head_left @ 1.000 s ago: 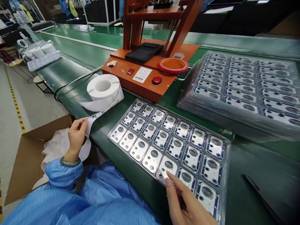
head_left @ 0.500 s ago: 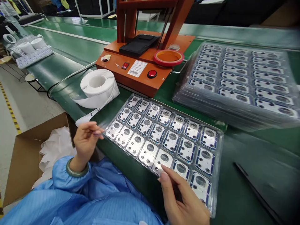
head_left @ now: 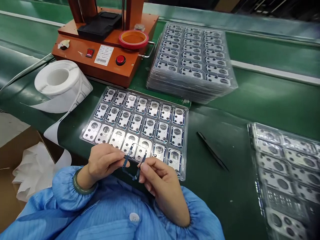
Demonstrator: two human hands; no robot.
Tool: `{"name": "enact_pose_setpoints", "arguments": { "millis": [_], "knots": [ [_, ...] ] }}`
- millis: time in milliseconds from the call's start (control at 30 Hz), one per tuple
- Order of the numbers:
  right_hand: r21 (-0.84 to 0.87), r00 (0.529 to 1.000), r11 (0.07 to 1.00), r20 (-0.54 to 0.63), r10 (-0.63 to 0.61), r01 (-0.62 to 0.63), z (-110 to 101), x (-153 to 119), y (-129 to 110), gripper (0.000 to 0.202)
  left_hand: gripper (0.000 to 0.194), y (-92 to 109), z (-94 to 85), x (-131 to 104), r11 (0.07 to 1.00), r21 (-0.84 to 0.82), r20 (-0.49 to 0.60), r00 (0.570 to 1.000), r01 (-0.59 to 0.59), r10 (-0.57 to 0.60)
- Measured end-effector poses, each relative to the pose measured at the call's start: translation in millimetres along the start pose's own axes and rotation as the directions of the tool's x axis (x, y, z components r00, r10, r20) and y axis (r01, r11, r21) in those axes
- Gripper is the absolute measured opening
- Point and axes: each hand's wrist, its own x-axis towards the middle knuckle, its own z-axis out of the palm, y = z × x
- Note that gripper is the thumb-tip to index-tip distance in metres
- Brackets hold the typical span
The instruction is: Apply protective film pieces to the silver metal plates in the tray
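Note:
A thin dark-blue frame-shaped piece (head_left: 137, 172), like a cut-out gasket or adhesive frame, is held up between my two hands. My left hand (head_left: 105, 161) pinches its left side with thumb and fingertips. On the opposite side, the thumb and fingers of my right hand (head_left: 161, 180) are closed on it. Right behind it lies a clear plastic tray (head_left: 185, 140) with rows of silvery plates (head_left: 150, 124), each with a round window. Plates toward the left of the nearest row look plain silver, while many others show blue edging.
Black tweezers (head_left: 212, 151) lie right of the tray. A second tray (head_left: 277, 163) is at far right. Behind stand stacked trays (head_left: 192, 90) and an orange press (head_left: 100, 70) carrying a red tape roll (head_left: 133, 46). Leftward are a white label roll (head_left: 56, 83) and a cardboard box (head_left: 15, 160).
My hands have come together in front of the tray, and the blue frame now shows between them. The view has turned right, bringing the second tray into sight.

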Motion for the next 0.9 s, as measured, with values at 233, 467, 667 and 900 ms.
{"name": "enact_pose_setpoints", "arguments": {
  "millis": [233, 467, 667, 900],
  "knots": [
    [-0.227, 0.954, 0.958, -0.2, -0.223, 0.176, -7.3, -0.3, -1.8, 0.028, 0.023, -1.2, -8.8, -1.4, 0.964, 0.144, 0.274, 0.927, 0.224, -0.257],
    [-0.318, 0.948, 0.922, -0.153, -0.279, 0.22, -9.4, -2.6, -6.9, 0.027, 0.016, 0.9, -21.1, 8.9, 0.836, -0.139, 0.355, 0.814, 0.531, -0.459],
    [-0.349, 0.963, 0.909, -0.051, -0.263, 0.23, -9.0, -4.1, -7.9, 0.025, 0.008, 6.5, -15.5, 19.1, 0.759, -0.225, 0.386, 0.771, 0.611, -0.506],
    [-0.416, 0.965, 0.881, -0.031, -0.261, 0.225, -13.9, -5.8, -13.3, 0.025, 0.007, 10.0, -11.0, 25.2, 0.739, -0.271, 0.435, 0.763, 0.617, -0.477]
  ]
}}
